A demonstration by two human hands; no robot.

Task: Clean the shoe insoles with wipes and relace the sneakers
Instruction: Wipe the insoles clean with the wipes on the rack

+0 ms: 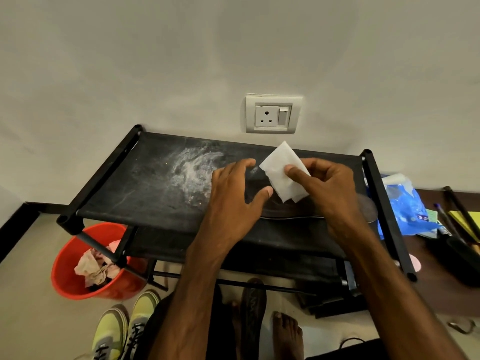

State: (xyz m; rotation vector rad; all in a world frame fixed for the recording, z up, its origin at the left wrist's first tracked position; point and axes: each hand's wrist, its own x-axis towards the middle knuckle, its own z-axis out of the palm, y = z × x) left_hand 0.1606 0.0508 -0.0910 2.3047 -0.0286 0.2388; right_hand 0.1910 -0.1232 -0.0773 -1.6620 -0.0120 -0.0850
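Note:
My right hand (324, 183) pinches a folded white wipe (280, 172) above the black fabric top of a shoe rack (155, 188). My left hand (233, 193) hovers just left of the wipe, fingers relaxed, thumb tip near the wipe's lower edge. A dark insole (293, 209) lies on the rack under both hands, mostly hidden; its translucent end (367, 207) shows at the right. A pair of yellow-green sneakers (124, 326) stands on the floor at the lower left. Another dark insole (253, 305) lies on the floor between my feet.
White dusty smears (194, 167) mark the rack top. A red bucket (78, 276) with crumpled used wipes sits under the rack's left corner. A blue wipes pack (405, 206) and pens (457, 211) lie on a brown surface to the right. A wall socket (272, 114) is behind.

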